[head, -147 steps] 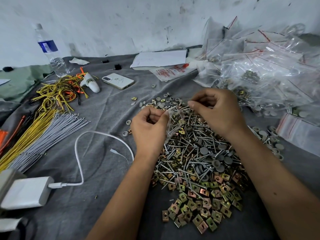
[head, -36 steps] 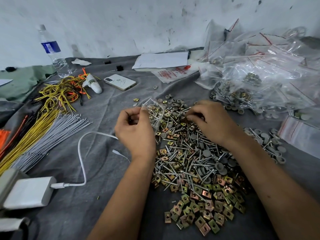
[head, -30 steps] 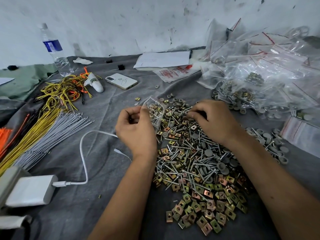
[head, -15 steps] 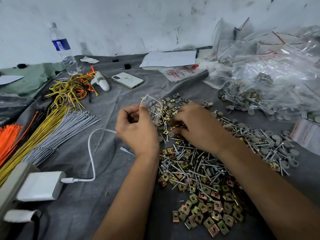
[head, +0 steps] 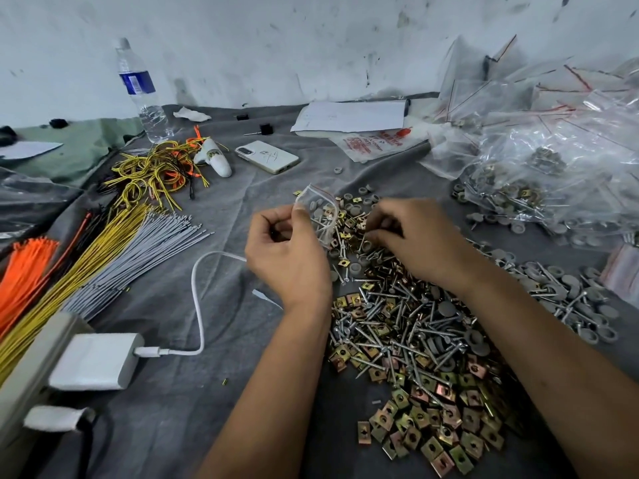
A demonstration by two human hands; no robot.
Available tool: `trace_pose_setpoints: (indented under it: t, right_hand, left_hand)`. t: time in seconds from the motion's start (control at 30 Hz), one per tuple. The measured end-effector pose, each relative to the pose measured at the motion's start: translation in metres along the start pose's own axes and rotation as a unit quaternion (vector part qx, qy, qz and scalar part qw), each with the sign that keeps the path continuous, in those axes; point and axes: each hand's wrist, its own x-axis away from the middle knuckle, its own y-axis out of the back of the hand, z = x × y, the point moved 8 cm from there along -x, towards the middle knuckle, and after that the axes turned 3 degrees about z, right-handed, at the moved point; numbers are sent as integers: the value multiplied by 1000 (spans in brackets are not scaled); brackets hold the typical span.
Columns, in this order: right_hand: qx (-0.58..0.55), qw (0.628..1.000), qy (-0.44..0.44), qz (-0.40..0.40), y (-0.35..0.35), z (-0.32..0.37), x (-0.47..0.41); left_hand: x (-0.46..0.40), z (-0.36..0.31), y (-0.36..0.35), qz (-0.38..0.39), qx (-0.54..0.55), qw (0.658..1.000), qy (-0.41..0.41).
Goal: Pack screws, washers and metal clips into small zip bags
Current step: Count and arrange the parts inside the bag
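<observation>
The person's left hand (head: 288, 261) is pinching a small zip bag (head: 320, 216) between thumb and curled fingers, holding it mouth-up just above the grey cloth (head: 179, 409); the bag is already carrying a few screws and grey washers. At three o'clock from it, the right hand (head: 415, 243) is lying knuckles-up on the far end of the heap, its fingers curled down into the parts; whether they are pinching anything I cannot tell. The loose screws (head: 397, 326) are sprawling from under both wrists toward five o'clock, with brass-coloured metal clips (head: 432, 433) fanning out at the near edge and grey washers (head: 584, 305) scattering off toward three o'clock. Filled zip bags (head: 553, 174) are piling up at one o'clock. Off at nine o'clock, yellow and grey cable ties (head: 114, 250) are lying in bundles, a phone (head: 267, 156) and a water bottle (head: 141, 95) are sitting at eleven o'clock, and a white charger (head: 96, 361) is resting at seven o'clock.
</observation>
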Motion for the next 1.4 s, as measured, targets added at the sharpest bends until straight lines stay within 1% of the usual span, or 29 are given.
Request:
trace_pose_setpoints:
  t: [0.13,0.2,0.27,0.33,0.43,0.5,0.57,0.63,0.67,0.77,0.83,0.9,1.03,1.17,1.23,1.3,1.4]
  right_hand:
    - [-114,989,-20,-98,21,-7,6]
    - [-153,977,-8,-146,31,-3,10]
    - [-169,969,18,-179,37,5,12]
    - [-152,972,48,-173,36,18,9]
    - [-105,985,63,-125,23,30,1]
    - [-111,985,49,-120,21,26,-1]
    - [-136,979,26,-149,27,18,-3]
    - [-116,979,2,-167,32,8,-7]
    - [-84,985,-10,-150,29,4,-11]
    - [54,998,-8,-39,7,5,-28]
    - [128,991,12,27,-13,7,-38]
    - [179,982,12,62,-28,9,-46]
    - [178,982,-21,63,-28,7,-52]
    - [212,973,-50,74,-18,1,-51]
    - [213,975,-44,55,-11,4,-50]
    - [188,981,-14,43,-11,13,-49]
    - [178,978,0,106,-29,22,-47]
  left_hand:
    - [1,2,-4,22,-20,1000,2]
    - [2,5,-9,47,-38,998,12]
    - [5,7,-15,78,-61,995,23]
    - [8,8,-20,101,-73,992,27]
    - [9,8,-21,110,-75,991,27]
    - [8,7,-17,90,-71,993,26]
    - [5,8,-12,59,-55,996,33]
    - [3,7,-6,20,-37,999,31]
    - [1,6,-3,1,-30,999,27]
    - [0,3,3,-29,-14,999,11]
    - [1,1,4,-35,-14,999,6]
    - [1,0,5,-37,-16,999,3]
    - [1,0,5,-40,-12,999,7]
    - [-1,0,7,-46,-11,999,7]
    - [-2,-1,9,-52,-7,999,5]
    - [-4,-1,11,-61,-1,998,5]
    - [-7,-2,14,-73,6,997,4]
